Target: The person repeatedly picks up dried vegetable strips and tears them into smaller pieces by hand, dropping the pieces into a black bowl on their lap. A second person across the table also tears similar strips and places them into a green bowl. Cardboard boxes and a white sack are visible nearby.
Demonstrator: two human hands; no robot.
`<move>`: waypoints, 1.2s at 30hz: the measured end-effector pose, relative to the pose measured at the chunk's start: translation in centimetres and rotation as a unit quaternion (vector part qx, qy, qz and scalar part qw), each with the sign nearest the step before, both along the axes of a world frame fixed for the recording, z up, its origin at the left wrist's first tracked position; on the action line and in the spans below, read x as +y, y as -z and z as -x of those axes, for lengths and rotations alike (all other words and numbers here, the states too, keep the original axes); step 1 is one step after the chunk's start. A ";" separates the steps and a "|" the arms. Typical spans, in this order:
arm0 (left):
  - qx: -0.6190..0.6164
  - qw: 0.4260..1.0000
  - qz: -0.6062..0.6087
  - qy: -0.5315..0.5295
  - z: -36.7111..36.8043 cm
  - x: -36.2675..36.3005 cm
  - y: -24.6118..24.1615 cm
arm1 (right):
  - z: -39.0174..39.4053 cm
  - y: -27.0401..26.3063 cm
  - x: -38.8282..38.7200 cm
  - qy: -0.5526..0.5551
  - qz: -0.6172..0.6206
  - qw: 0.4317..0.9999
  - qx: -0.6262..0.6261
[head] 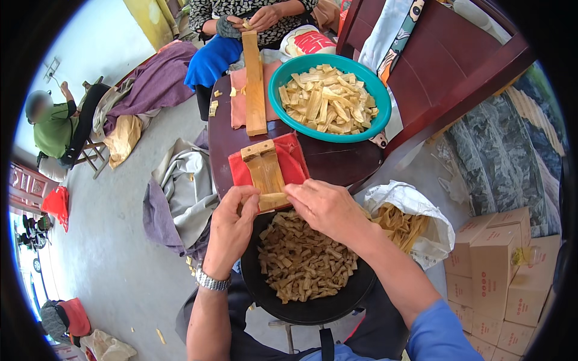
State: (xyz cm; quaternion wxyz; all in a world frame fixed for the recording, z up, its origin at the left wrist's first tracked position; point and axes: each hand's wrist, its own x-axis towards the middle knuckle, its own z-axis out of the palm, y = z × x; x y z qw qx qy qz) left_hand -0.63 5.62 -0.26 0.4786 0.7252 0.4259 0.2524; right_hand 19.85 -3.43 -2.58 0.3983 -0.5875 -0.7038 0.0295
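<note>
Between my two hands is a pale yellow, fibrous strip [273,199], stretched sideways. My left hand [232,223] pinches its left end with thumb and fingers. Its right end is gripped by my right hand [323,210]. Just beyond the strip, a worn wooden block [265,169] with a raised far end rests on a red cloth [293,155] on the dark table. Below my hands, a black round pan [262,293] sits over my lap. It holds many short brownish folded pieces [309,261], partly covered by my right hand and forearm.
A teal basin [384,117] of pale strips stands on the dark red table [356,158]. A long wooden board [255,94] leads toward a co-worker's hands [264,18]. At right are a white sack [440,225] of brown strips and stacked cartons [487,270]. Another person sits far left.
</note>
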 end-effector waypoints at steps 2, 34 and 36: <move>0.014 0.999 -0.030 -0.024 -0.6 0.9 2.2 | 0.2 1.1 0.9 0.021 0.008 1.000 0.006; -0.267 0.782 0.536 0.169 -1.1 -7.8 -2.5 | 7.3 -5.1 -8.3 -0.299 -0.137 0.944 -0.021; -0.265 0.777 0.544 0.174 -1.2 -8.0 -3.2 | 7.2 -5.2 -8.4 -0.311 -0.145 0.939 -0.012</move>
